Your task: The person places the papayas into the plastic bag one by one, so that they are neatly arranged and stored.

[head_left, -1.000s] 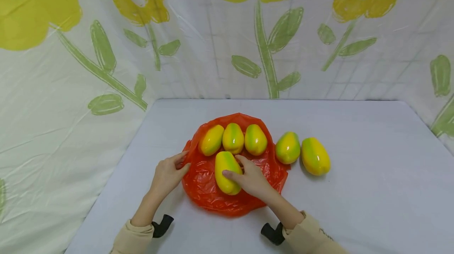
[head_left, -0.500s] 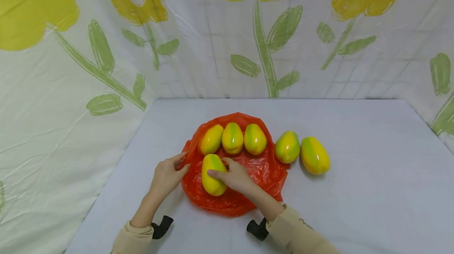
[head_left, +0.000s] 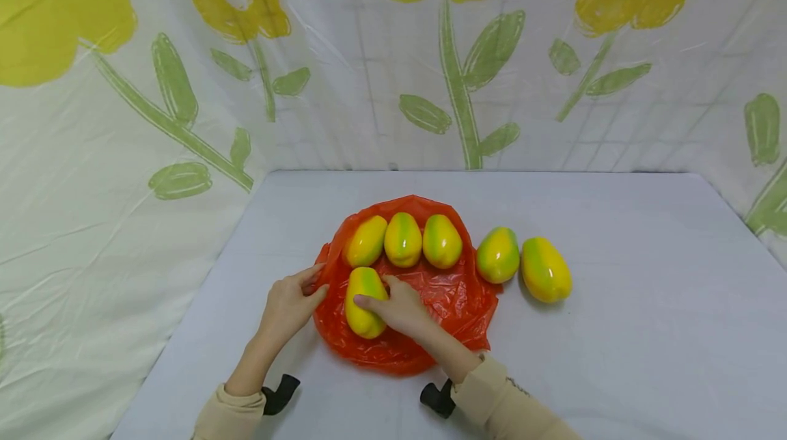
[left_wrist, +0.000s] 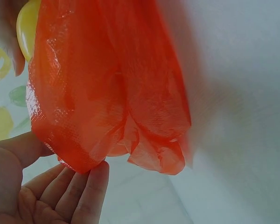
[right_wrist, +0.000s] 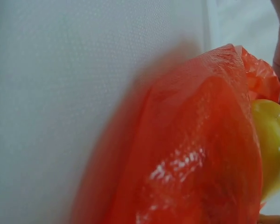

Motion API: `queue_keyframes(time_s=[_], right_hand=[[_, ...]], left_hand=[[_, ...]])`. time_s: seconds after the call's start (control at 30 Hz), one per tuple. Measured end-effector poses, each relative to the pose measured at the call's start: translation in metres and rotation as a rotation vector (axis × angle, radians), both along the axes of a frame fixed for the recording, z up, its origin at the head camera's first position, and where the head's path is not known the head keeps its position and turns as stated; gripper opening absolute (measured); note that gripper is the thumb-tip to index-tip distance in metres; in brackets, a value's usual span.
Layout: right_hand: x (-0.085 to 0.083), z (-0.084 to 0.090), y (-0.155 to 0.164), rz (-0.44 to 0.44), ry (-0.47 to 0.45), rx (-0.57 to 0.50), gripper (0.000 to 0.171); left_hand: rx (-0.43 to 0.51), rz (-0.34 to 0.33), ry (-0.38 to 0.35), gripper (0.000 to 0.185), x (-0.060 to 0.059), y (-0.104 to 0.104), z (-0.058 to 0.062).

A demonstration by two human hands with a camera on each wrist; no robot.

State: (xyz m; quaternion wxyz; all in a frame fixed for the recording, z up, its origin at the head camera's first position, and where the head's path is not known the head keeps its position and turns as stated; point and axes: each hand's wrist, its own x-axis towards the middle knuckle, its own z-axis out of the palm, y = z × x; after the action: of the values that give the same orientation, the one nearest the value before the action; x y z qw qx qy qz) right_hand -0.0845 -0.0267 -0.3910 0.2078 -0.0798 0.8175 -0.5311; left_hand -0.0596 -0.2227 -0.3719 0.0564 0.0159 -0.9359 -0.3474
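Observation:
An orange plastic bag (head_left: 455, 296) lies flat on the white table (head_left: 645, 331). Three yellow-green fruits (head_left: 403, 239) sit in a row on its far part. My right hand (head_left: 376, 292) grips a fourth fruit (head_left: 361, 320) lying on the bag's left side, thumb and fingers curled over it. My left hand (head_left: 315, 283) pinches the bag's left edge. In the left wrist view the bag (left_wrist: 107, 93) bunches between my thumb and fingers (left_wrist: 84, 186), with the fruit (left_wrist: 27, 25) at the top left. The right wrist view shows the bag (right_wrist: 200, 154) and the fruit (right_wrist: 273, 140) up close.
Two more yellow-green fruits (head_left: 498, 255) (head_left: 545, 269) lie on the bare table right of the bag. A plastic sheet printed with yellow flowers (head_left: 430, 71) walls in the back and both sides. Bare tabletop stretches to the right and along the front.
My right hand has slid the gripped fruit leftward across the bag, closer to my left hand. The left hand and the other fruits have stayed put.

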Motion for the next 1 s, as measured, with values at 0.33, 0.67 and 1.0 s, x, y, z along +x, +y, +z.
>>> queue_keyframes(time_s=[0.33, 0.67, 1.0], right_hand=[[0.002, -0.003, -0.014, -0.049, 0.012, -0.018, 0.073], [0.003, -0.006, -0.023, -0.077, 0.04, -0.026, 0.073], [0.005, -0.006, -0.023, -0.058, 0.046, -0.007, 0.073]], left_hand=[[-0.007, -0.003, 0.013, 0.038, 0.0, -0.001, 0.0], [-0.013, 0.005, 0.005, 0.039, 0.0, -0.001, 0.0], [-0.016, 0.003, 0.006, 0.039, 0.0, -0.001, 0.0]])
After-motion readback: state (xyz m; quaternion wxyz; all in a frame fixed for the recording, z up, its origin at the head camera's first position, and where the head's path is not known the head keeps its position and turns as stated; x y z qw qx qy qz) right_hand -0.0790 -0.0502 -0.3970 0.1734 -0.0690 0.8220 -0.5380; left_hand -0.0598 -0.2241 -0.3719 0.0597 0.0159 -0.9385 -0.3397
